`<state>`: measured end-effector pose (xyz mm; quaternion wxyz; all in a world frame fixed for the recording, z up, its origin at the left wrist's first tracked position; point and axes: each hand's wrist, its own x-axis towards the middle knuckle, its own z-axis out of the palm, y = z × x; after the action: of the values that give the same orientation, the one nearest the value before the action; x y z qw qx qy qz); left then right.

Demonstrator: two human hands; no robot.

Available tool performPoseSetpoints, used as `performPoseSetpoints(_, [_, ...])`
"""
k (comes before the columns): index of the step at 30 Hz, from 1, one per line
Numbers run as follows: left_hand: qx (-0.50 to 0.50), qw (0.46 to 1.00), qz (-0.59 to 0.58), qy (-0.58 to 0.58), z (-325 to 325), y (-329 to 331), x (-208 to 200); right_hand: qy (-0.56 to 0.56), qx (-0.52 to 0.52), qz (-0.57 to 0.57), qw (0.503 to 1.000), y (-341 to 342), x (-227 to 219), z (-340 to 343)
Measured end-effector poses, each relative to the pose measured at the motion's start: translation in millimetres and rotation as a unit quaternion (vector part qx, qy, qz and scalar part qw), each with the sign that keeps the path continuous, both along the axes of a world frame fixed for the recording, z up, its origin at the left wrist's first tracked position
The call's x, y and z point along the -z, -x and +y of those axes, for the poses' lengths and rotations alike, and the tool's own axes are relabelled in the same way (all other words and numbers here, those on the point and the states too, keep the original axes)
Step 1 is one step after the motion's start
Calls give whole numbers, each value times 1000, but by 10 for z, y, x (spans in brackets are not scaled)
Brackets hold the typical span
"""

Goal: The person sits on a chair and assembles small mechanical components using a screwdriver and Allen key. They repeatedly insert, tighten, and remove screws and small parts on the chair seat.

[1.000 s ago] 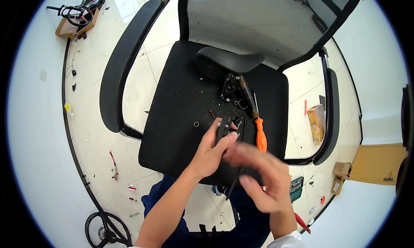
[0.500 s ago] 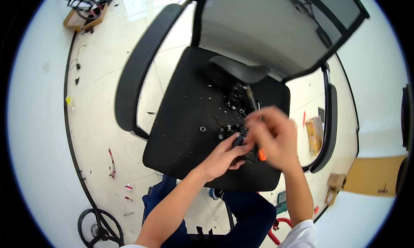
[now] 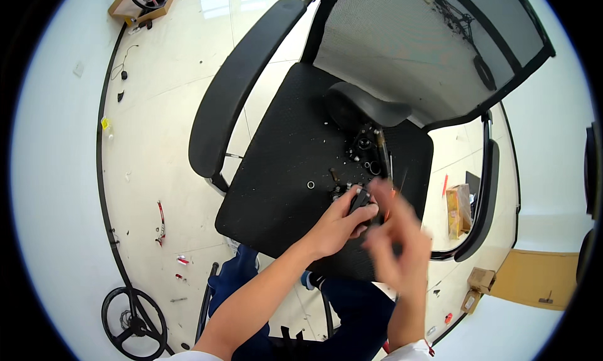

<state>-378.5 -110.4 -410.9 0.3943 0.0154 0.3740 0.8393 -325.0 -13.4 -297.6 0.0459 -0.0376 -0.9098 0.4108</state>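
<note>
My left hand [image 3: 336,229] grips a small black part [image 3: 360,199], dark and blocky, low over the front half of the chair seat [image 3: 270,204]. Just right of it, my right hand [image 3: 402,245] is blurred by motion, thumb and fingers apart, with nothing visible between them. Part of an orange handle shows behind its fingers. Small dark metal pieces lie beside the left fingertips, partly covered. A metal ring [image 3: 310,185] rests on the seat to the left. Farther back sits a black bicycle saddle [image 3: 377,106] with its post and clamp parts.
Armrests [image 3: 242,87] flank the seat, and a mesh backrest [image 3: 402,53] rises behind. A black spoked wheel [image 3: 134,323] is on the floor at lower left. Small parts are scattered along the left floor. Cardboard boxes [image 3: 482,279] stand at lower right, beyond the right armrest.
My right hand has drawn back from the part in my left hand, and its fingers have spread. The left hand still holds the part. The whole view has shifted slightly.
</note>
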Motion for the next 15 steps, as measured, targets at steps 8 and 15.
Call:
performPoseSetpoints(8, [22, 995, -76, -64, -21, 188, -110, 143, -164, -208, 954, -328, 86, 325])
performPoseSetpoints(15, [40, 993, -87, -71, -142, 94, -105, -24, 21, -90, 995, 139, 128, 324])
